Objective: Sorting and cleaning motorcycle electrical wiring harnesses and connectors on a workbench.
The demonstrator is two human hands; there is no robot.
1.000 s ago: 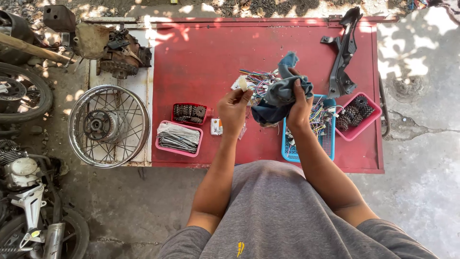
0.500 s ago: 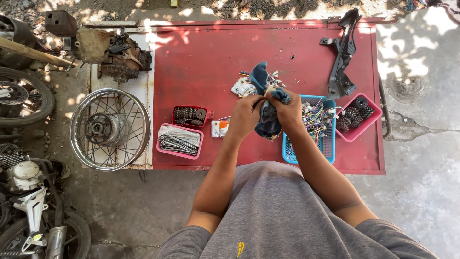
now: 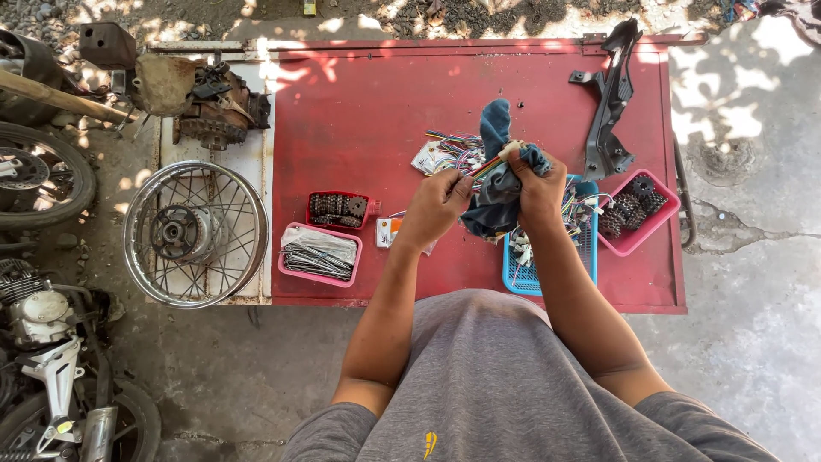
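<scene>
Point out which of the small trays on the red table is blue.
The blue tray, a mesh basket of wiring under the right hand. The other three are red or pink: sprockets, spokes, and sprockets far right.

Above a red counter (image 3: 359,111), the right hand (image 3: 537,184) grips a blue rag (image 3: 496,192) wrapped around coloured wires (image 3: 489,162), which the left hand (image 3: 436,205) pinches. A blue basket (image 3: 547,274), pink trays of sprockets (image 3: 637,214) and spokes (image 3: 318,253), and a spoked wheel (image 3: 195,233) lie nearby.
</scene>
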